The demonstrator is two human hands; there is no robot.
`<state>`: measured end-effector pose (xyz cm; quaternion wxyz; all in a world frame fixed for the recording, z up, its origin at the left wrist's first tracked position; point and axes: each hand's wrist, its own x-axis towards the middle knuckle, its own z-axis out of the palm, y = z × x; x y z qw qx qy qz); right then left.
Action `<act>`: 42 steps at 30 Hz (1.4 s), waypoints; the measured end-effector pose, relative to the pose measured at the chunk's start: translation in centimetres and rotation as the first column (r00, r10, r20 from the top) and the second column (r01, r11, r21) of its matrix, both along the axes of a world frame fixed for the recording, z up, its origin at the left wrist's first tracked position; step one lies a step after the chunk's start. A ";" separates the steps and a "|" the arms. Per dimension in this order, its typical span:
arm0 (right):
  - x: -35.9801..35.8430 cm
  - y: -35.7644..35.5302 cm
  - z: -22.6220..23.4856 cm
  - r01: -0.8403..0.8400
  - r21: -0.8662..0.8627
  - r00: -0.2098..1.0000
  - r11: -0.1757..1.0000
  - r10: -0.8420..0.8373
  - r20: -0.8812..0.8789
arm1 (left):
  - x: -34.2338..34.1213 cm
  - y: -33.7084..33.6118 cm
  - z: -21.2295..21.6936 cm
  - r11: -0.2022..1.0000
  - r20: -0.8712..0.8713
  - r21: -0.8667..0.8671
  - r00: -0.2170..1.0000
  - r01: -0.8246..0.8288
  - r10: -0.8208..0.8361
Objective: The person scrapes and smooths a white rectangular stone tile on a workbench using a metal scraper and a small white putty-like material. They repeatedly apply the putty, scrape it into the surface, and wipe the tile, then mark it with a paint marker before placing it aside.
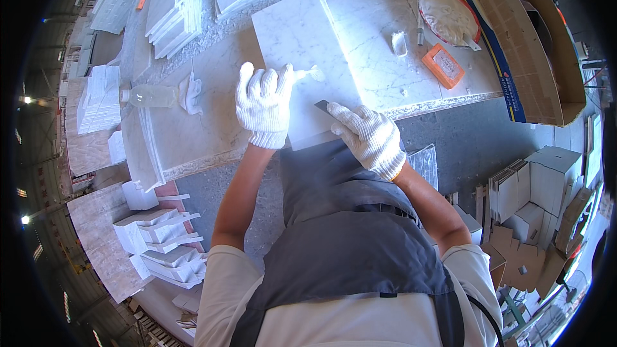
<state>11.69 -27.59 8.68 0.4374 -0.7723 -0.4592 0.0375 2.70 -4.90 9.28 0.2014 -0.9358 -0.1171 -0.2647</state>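
While left hand (263, 106) lies open-fingered on marble tile (299, 38) | right hand (367, 138) — fingers grip dark scraper (322, 106)

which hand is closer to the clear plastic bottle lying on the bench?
Left. The left hand rests on the white marble tile, just right of the bottle. The right hand is farther right, at the tile's near edge.

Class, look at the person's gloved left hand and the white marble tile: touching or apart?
Touching. The head view shows the left hand lying flat on the marble tile, with no gap visible beneath it.
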 end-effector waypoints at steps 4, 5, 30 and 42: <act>0.0 0.0 0.0 -0.005 0.004 1.000 1.000 0.005 -0.010 | 0.0 0.0 0.1 1.000 -0.011 0.004 1.000 0.001 -0.001; 0.0 0.0 0.0 -0.006 0.001 1.000 1.000 0.006 -0.009 | 0.0 0.0 0.1 1.000 -0.013 -0.001 1.000 0.000 0.000; -0.1 0.1 0.3 -0.001 0.005 1.000 1.000 0.001 0.011 | -0.7 0.3 -1.5 0.991 0.172 -0.117 0.982 -0.063 0.083; 0.0 0.2 0.6 -0.004 -0.008 1.000 1.000 0.004 0.003 | -5.4 8.6 -7.2 0.485 0.454 -0.849 0.762 0.212 0.462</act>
